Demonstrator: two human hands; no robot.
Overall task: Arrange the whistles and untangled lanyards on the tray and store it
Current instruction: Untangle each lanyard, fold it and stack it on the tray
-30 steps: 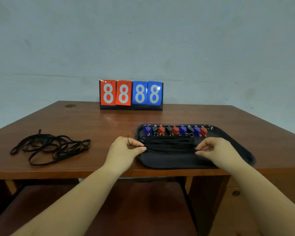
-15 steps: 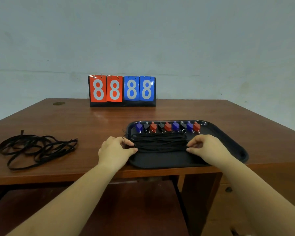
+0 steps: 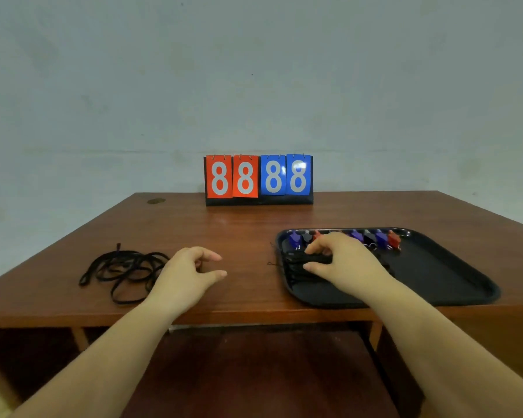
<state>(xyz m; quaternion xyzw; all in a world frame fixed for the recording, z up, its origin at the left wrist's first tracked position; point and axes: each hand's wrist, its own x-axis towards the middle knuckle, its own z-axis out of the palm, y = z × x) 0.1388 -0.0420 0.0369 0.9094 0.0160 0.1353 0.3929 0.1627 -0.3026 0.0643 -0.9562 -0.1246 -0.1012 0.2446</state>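
A black tray (image 3: 441,276) lies at the table's front right. Along its far edge stands a row of several blue, black and red whistles (image 3: 381,238). A bundle of black lanyards (image 3: 296,268) lies across the tray's left part. My right hand (image 3: 341,260) rests on that bundle, thumb and fingers closed around the cords, and hides its middle. My left hand (image 3: 191,273) hovers over bare table left of the tray, fingers loosely apart and holding nothing. A tangled pile of black lanyards (image 3: 121,270) lies on the table just left of it.
A flip scoreboard (image 3: 258,179) showing 8888 in red and blue stands at the table's (image 3: 248,230) back edge against the wall. A small round cap (image 3: 156,201) sits at the far left. Below the front edge is a dark wooden shelf (image 3: 254,372).
My left hand has let go of the bundle's left end and moved left off the tray. My right hand has slid left onto the bundle. The view has turned left.
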